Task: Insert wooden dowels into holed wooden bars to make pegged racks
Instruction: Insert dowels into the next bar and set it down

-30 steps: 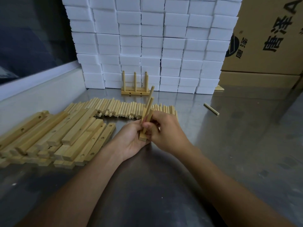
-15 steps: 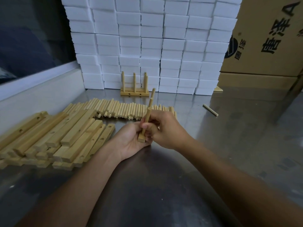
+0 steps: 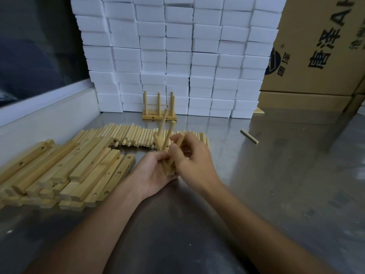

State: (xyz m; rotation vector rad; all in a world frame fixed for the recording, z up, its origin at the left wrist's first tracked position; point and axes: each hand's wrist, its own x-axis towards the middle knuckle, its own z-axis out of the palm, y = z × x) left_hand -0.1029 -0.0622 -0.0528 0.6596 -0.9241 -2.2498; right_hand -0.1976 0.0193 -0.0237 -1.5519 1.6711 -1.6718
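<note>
Frame centre: bar [image 3: 166, 165] is gripped in the left hand [image 3: 153, 173], palm up, fingers curled round it, bar tilted. Two dowels [image 3: 167, 133] are seen sticking up from the bar. A third dowel [image 3: 180, 141] is pinched by the right hand [image 3: 192, 161]; blurred, seating cannot be told. Loose bars [image 3: 65, 169] lie left, dowel row [image 3: 128, 135] behind, finished rack [image 3: 159, 111] upper centre, on the table [image 3: 276, 184].

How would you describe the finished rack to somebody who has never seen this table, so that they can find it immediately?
Look at the wall of white foam blocks at the far end of the metal table. At its foot, near the middle, stands the finished rack: a short wooden bar with pegs pointing straight up. It alone stands upright by itself; the other bars and dowels lie flat in piles.
</note>
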